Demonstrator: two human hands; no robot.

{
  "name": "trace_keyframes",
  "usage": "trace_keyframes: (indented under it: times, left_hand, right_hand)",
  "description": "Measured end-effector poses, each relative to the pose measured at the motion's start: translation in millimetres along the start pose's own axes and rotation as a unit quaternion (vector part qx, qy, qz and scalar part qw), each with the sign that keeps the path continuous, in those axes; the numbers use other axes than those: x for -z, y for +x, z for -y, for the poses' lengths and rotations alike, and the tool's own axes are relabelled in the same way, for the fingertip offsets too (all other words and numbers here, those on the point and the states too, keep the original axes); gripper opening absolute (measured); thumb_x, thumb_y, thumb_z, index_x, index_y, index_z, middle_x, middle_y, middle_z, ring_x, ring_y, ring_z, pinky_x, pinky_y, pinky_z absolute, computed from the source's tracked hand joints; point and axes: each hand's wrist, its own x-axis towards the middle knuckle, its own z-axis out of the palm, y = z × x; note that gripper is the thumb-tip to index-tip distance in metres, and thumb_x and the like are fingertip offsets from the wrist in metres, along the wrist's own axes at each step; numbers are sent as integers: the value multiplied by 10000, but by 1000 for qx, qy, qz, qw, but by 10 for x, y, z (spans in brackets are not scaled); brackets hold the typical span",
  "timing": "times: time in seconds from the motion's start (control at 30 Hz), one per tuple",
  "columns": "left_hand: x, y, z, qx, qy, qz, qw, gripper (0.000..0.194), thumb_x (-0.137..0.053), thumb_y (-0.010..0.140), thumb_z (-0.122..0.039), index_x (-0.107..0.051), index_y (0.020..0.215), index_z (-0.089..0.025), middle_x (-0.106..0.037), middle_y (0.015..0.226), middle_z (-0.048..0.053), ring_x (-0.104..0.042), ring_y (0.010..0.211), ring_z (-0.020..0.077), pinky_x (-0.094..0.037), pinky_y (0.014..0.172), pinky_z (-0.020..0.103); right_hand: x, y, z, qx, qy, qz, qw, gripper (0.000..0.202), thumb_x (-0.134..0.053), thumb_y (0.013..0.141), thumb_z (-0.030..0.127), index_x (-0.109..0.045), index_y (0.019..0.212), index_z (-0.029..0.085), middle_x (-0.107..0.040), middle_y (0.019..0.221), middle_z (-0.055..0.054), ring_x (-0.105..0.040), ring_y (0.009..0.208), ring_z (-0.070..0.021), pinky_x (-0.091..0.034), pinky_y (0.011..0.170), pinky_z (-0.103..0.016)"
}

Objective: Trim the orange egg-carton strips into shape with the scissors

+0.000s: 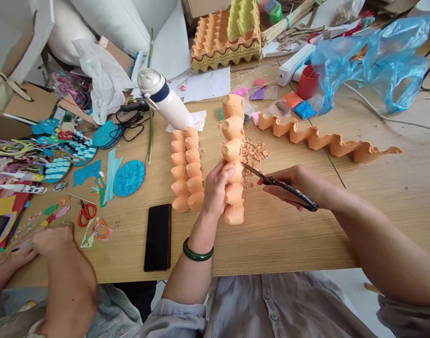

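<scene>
Head view: shows an orange, moulded-pulp strip of six dome-shaped cups (pixel 233 150), running lengthwise away from the wearer above a pale wood-grained worktop (pixel 285 239). Located between two rows of matching orange pulp cups (pixel 180 172) on the left and a long, zigzag-edged orange pulp strip (pixel 332 143) on the right. Gripped near mid-length in the left hand (pixel 215 190), fingers curled against the left side, thumb on the fourth cup from the far end. Held in the right hand (pixel 294 185): slim, black-handled metal scissors (pixel 269 180), fingers closed about the handles, tips at the right edge near the third and fourth cups. Cannot tell whether blade contact is made. Scattered alongside: orange pulp trimmings (pixel 255 152).

Expect very low weight and a dry, matt, non-slip surface. Treat as fairly stiff within each cup but weak at the necks; likely to bend or tear there. Assume thin walls, easily dented by a hard pinch. Grasp across a neck close to the cut, clear of the blades. Avoid lifting by one end cup.
</scene>
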Motion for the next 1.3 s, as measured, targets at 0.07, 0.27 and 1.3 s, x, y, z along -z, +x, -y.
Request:
trace_keyframes:
  times: [0.07,0.27,1.3]
  left_hand:
    - [19,1,-17,11,5,7,1000,223,-652,903,-391,-774,1054,-282,-786,1142,36,-677,1211,296,-512,1003,393]
    - [106,4,-79,54,-5,26,998,251,-648,881,-387,-750,1058,-242,-786,1040,26,-719,1066,252,-564,913,368]
    - [154,39,-9,96,-68,-9,993,308,-694,842,-554,-745,931,-263,-781,974,57,-726,961,279,-572,738,380]
  right_hand:
    - [7,9,1,9,1,4,1000,485,-704,892,606,-808,1035,155,-488,455,45,-429,387,-108,-289,406,-254]
    - [23,55,11,41,-11,30,999,468,-698,902,594,-800,1010,150,-483,465,56,-406,403,-94,-279,432,-253]
    - [295,116,-79,37,-15,80,996,541,-734,879,645,-793,1107,158,-510,639,32,-495,566,-117,-415,495,-244]
